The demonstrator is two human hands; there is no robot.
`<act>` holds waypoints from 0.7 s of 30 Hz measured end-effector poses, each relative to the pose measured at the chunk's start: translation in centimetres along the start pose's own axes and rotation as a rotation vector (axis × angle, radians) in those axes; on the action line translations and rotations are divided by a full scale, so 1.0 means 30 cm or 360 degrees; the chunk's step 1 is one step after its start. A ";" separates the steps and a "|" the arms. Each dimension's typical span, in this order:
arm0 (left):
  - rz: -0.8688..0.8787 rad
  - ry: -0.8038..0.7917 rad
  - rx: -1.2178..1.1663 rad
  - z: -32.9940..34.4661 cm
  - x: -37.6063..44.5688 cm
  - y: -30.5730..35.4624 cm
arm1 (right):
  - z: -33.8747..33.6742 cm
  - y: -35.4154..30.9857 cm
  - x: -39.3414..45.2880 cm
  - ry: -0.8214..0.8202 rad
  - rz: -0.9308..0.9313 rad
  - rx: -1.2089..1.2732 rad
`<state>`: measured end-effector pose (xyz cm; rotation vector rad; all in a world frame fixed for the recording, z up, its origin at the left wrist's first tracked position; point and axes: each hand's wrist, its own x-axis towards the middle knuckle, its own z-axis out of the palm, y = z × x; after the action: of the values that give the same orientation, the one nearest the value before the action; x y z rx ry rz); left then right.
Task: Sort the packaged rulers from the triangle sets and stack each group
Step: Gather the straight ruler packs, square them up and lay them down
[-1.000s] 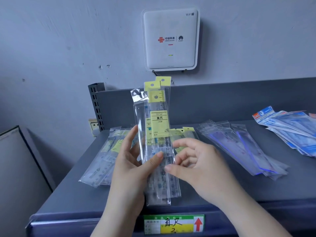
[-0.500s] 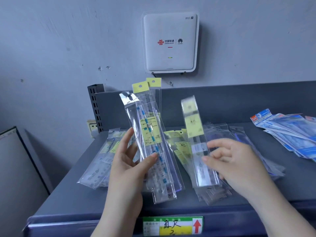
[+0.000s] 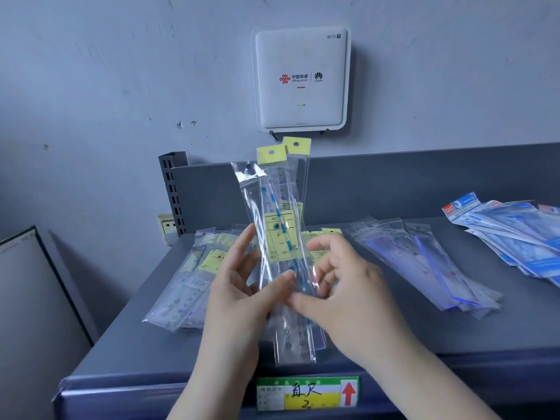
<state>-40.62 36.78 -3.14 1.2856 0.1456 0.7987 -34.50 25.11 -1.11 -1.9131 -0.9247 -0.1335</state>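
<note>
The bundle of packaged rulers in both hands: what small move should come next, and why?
Probably pinch out the front pack with the right hand: the bundle of packaged rulers stands fanned and upright in the left hand, above the shelf.

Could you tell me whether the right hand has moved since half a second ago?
Yes. The right hand has come back leftward, away from the blue-edged packets, to the ruler bundle that the left hand holds.

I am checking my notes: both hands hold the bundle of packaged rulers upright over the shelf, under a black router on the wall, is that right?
Not quite: the router is white, as the head view shows. Otherwise yes: the left hand and right hand hold the bundle of packaged rulers upright over the shelf.
</note>
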 end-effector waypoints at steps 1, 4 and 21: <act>-0.0009 -0.0012 0.0019 0.001 -0.001 0.002 | 0.005 0.004 0.006 0.0042 0.0018 0.0073; -0.0011 -0.0086 0.0078 0.002 -0.003 0.005 | -0.002 0.022 0.019 0.0139 0.0068 0.0219; 0.0019 -0.0084 0.0110 0.068 0.014 -0.009 | -0.336 0.277 0.006 0.0579 0.0525 -0.0580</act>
<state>-39.15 35.38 -2.60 1.3728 0.1244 0.7752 -26.12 15.12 -1.74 -2.2488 -0.3492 -0.4622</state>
